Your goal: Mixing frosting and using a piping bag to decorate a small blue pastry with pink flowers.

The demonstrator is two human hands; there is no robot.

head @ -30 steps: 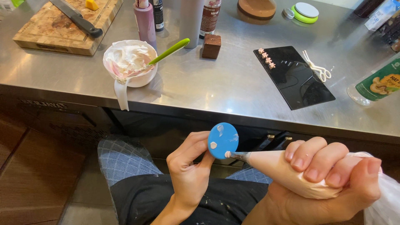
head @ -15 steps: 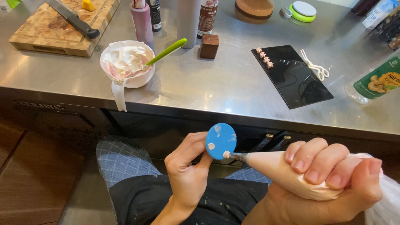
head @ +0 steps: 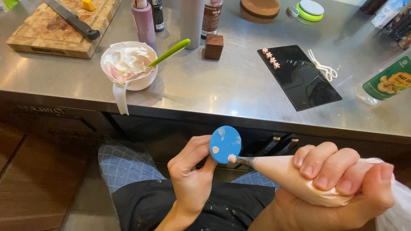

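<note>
Four pink piped flowers (head: 271, 58), two hands (head: 188, 179)

On the steel surface (head: 222, 90) in front of you, a white bowl of cream (head: 128, 64) stands near the front edge with a green-handled spatula (head: 169, 52) leaning in it, and a wooden cutting board (head: 60, 30) with a black-handled knife (head: 72, 19) lies at the far left. To the right you have a black tray (head: 304, 81) carrying a row of small pink piped flowers (head: 271, 58), white scissors (head: 323, 68) just beside it, and a small brown block (head: 213, 46) between bowl and tray. Bottles (head: 145, 19) stand along the back.
</note>
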